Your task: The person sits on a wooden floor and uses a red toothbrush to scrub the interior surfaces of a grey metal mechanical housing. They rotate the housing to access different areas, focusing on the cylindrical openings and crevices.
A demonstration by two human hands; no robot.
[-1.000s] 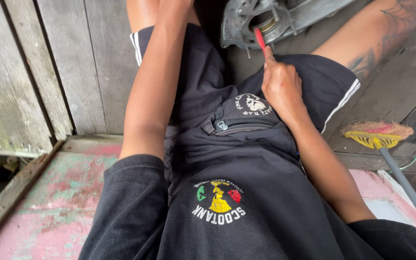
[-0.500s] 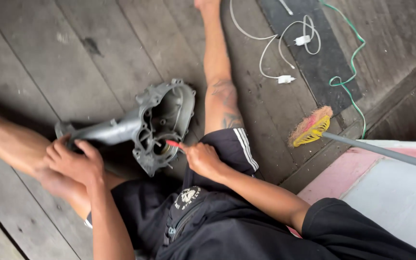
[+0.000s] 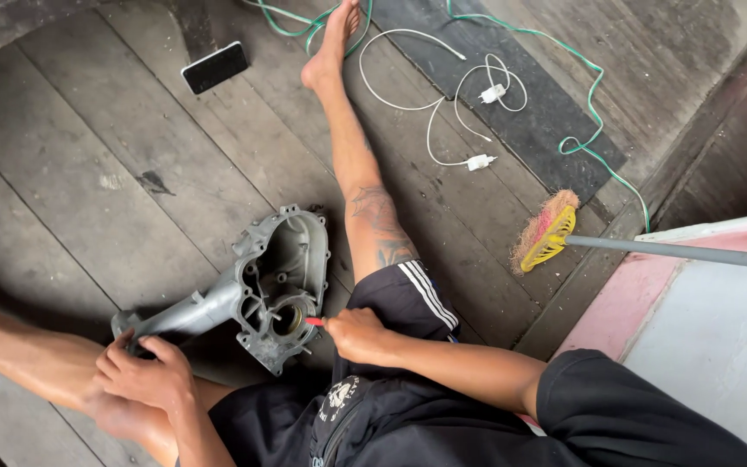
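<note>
I sit on a wooden plank floor with legs spread. A grey cast-metal engine casing point(image 3: 274, 281) lies between my legs. My left hand point(image 3: 144, 376) grips the narrow arm end of the casing, low on the left. My right hand point(image 3: 358, 333) is closed on a red-handled tool point(image 3: 314, 321), whose tip points into the round opening of the casing.
A black phone point(image 3: 214, 67) lies on the planks at the top left. White charger cables point(image 3: 460, 130) and a green cord point(image 3: 598, 112) trail over a dark mat. A broom point(image 3: 555, 235) with a grey handle lies at the right beside a pink-and-white board point(image 3: 711, 320).
The view has swung up from my lap to the floor, so the whole casing shows. My left hand came onto the casing's arm. My right hand keeps the red tool at the opening.
</note>
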